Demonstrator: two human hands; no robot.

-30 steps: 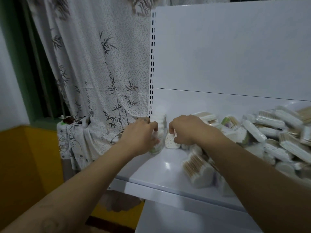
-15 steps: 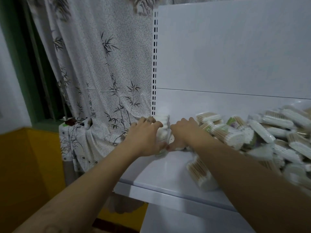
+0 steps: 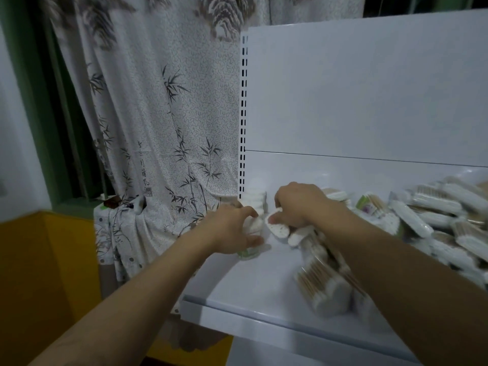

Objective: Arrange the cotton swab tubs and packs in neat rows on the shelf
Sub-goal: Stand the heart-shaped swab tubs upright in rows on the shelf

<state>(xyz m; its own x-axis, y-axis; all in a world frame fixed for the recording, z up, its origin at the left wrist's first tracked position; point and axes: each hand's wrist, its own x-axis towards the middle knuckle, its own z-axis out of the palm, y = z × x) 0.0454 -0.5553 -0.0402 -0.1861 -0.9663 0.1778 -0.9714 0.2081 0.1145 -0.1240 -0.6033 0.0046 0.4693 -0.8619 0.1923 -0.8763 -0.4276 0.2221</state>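
Both hands work at the back left corner of the white shelf [image 3: 253, 294]. My left hand [image 3: 232, 228] curls round a clear cotton swab tub [image 3: 252, 225] standing near the shelf's left edge. My right hand [image 3: 298, 204] grips a cotton swab pack [image 3: 277, 228] just right of that tub, its white end facing me. Another tub [image 3: 254, 198] stands behind them against the back panel. A loose heap of swab packs [image 3: 433, 217] covers the right side of the shelf, and a blurred pack [image 3: 324, 286] lies near my right forearm.
A slotted upright [image 3: 243, 114] and the white back panel [image 3: 369, 96] close off the shelf behind. A bamboo-print curtain [image 3: 163, 128] hangs to the left, past the shelf's edge. The front left of the shelf surface is bare.
My right hand has drawn a little back and right, now showing the pack's end in its grip. My left hand stays on the tub. The view has shifted slightly.
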